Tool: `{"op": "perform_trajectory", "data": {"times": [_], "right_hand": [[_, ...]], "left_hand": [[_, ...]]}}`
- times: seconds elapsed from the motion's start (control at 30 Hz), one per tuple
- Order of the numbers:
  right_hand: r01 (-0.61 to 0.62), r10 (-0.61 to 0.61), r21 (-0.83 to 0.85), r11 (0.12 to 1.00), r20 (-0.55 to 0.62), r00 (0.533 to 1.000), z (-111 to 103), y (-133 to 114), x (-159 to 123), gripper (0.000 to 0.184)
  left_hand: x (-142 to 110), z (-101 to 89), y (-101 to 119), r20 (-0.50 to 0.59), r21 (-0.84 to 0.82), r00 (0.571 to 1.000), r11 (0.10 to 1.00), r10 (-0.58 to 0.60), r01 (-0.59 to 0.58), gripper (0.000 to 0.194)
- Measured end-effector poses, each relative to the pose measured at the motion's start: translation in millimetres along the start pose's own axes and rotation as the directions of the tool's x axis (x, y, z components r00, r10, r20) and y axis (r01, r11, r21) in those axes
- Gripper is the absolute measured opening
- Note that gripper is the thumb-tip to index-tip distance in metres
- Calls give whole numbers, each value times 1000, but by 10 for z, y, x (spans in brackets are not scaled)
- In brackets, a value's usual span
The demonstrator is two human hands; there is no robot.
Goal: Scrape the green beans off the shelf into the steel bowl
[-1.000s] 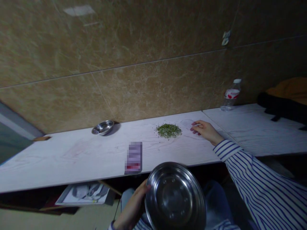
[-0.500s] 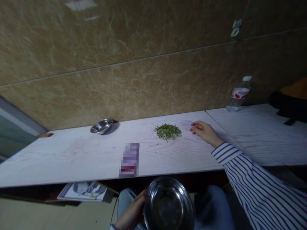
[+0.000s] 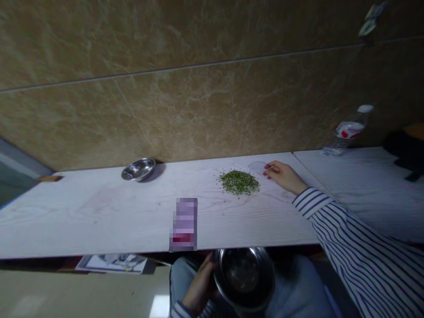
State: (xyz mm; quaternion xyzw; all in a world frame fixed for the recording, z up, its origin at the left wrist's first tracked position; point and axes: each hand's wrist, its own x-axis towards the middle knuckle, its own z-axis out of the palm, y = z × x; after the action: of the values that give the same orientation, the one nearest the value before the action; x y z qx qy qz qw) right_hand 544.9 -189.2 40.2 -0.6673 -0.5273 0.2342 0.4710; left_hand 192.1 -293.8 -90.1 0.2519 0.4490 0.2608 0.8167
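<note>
My left hand [image 3: 201, 282] grips the rim of a shiny steel bowl [image 3: 245, 304] over my lap, just below the table's front edge. The bowl's mouth faces up and looks bare inside. My right hand [image 3: 281, 174] pinches a thin, clear, round piece [image 3: 257, 166], too faint to name surely. It is at the far right side of a loose pile of small green beans or grains [image 3: 239, 182] on the white table [image 3: 132, 225].
A small steel bowl [image 3: 139, 169] leans tilted near the wall at the left. A pixelated phone-like slab [image 3: 184, 224] lies by the front edge. A water bottle [image 3: 347, 131] and a dark bag [image 3: 406, 148] stand at the right. A drawer with papers [image 3: 112, 263] sits below.
My view has shifted a little. My right hand has moved slightly back and closer to the green pile. The bowl in my left hand has tilted a little and its far rim meets the table edge.
</note>
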Motion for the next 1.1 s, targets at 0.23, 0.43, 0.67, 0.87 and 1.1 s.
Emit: {"op": "perform_trajectory", "data": {"times": [0.23, 0.43, 0.67, 0.87, 1.1], "right_hand": [[84, -86, -100, 991, -17, 996, 94, 54, -220, 10], [114, -128, -248, 962, -41, 991, 45, 73, -307, 13], [97, -129, -421, 902, -48, 991, 45, 203, -65, 15], [98, -117, -488, 867, -8, 993, 194, 315, 79, 17], [125, -118, -505, 854, 45, 992, 343, 385, 73, 18]], "left_hand": [[-39, -103, -258, -94, -62, 991, 993, 97, -103, 49], [-256, -12, -261, -108, -49, 981, 984, 163, -169, 49], [-109, 112, -326, -106, -95, 984, 984, 141, -151, 68], [-15, 36, -325, -84, -155, 987, 976, 139, -150, 71], [3, 29, -278, -141, -207, 984, 969, 109, -137, 73]]}}
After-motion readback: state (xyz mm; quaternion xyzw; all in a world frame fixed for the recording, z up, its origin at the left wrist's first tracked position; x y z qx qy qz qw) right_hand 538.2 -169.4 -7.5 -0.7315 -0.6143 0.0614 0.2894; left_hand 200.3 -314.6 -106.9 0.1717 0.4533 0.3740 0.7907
